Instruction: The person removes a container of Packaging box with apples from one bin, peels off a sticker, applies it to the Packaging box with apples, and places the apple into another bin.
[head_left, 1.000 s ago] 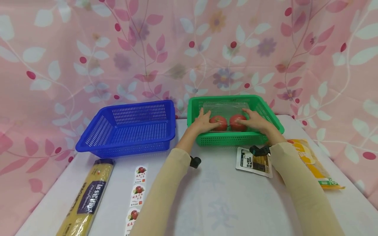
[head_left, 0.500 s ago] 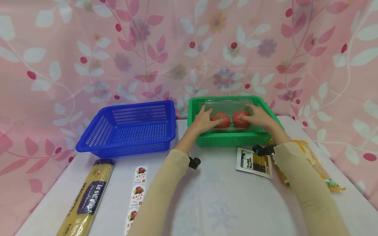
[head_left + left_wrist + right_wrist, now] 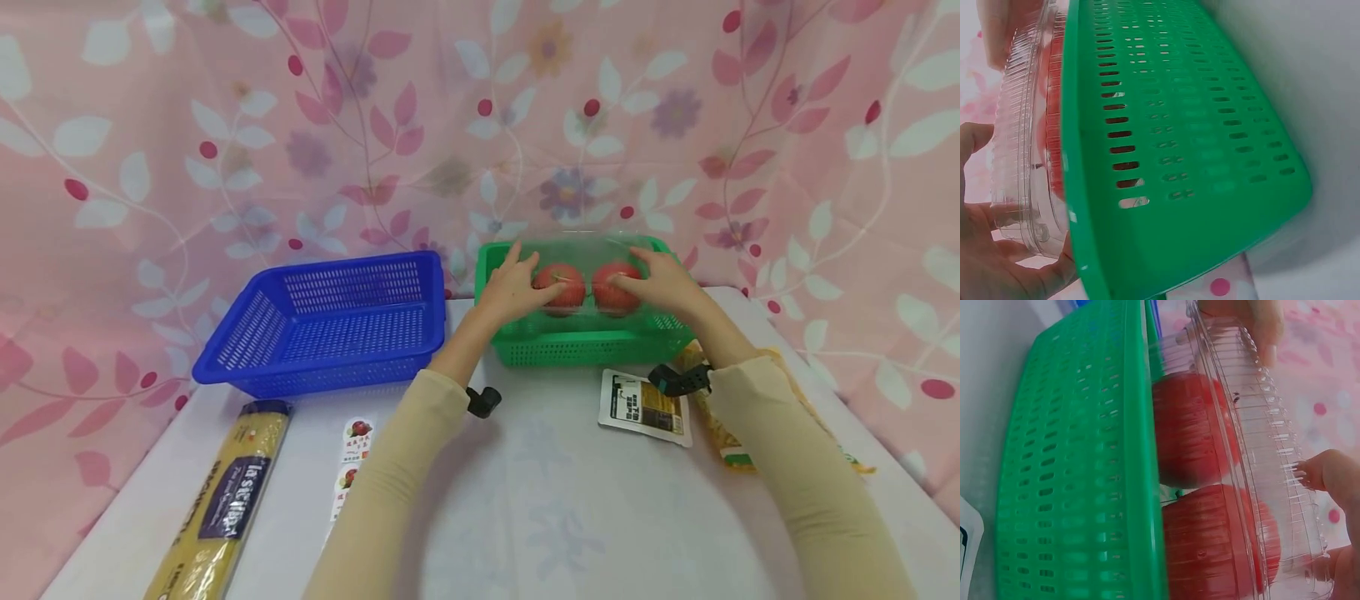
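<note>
My left hand (image 3: 513, 287) and right hand (image 3: 667, 287) hold a clear plastic box (image 3: 589, 279) between them, left fingers round its left end, right fingers round its right end. Two round red fruits (image 3: 561, 289) sit side by side inside. The box is over the green basket (image 3: 570, 354), at the far right of the white table (image 3: 555, 475), partly hidden behind the basket's near rim in both wrist views; I cannot tell whether its underside touches the basket. Left of that stands a blue basket (image 3: 330, 379). Nearer on the left lie a spaghetti packet (image 3: 225, 500) and white fruit stickers (image 3: 357, 440). On the right, a small flat pouch (image 3: 645, 408) lies near the green basket, beside a yellow bag (image 3: 718, 425) partly covered by my right sleeve (image 3: 795, 483).
</note>
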The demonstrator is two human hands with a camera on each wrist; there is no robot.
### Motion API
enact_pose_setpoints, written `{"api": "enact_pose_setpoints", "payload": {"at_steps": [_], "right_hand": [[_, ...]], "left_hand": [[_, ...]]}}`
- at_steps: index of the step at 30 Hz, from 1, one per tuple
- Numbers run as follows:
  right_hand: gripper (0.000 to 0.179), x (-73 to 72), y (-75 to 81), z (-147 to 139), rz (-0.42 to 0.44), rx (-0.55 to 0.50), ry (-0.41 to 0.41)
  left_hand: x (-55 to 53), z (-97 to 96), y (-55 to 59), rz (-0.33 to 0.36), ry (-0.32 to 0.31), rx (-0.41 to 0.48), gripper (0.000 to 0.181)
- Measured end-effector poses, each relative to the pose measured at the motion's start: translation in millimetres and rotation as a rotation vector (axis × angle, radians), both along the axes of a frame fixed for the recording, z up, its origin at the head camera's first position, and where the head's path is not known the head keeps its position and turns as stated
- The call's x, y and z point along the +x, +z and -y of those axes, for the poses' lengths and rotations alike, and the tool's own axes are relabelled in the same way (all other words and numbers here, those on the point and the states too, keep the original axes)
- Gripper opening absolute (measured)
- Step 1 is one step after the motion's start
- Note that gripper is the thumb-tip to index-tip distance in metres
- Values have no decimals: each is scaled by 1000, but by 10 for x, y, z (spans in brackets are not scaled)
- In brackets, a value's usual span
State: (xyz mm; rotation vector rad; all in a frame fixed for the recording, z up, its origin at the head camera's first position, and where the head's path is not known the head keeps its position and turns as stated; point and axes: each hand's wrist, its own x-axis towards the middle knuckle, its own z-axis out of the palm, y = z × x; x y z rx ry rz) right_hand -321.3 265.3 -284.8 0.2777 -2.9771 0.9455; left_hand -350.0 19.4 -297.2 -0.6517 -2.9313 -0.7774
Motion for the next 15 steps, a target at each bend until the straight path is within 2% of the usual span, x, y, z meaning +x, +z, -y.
{"api": "enact_pose_setpoints", "payload": {"at_steps": [6,15], "right_hand": [[89,164,94,120,-30,30,-15],[93,387,217,277,-99,50,-20]], "left_hand": [[161,140,102,-30,9,-11,83],[444,324,246,-111,21,-3,80]]}}
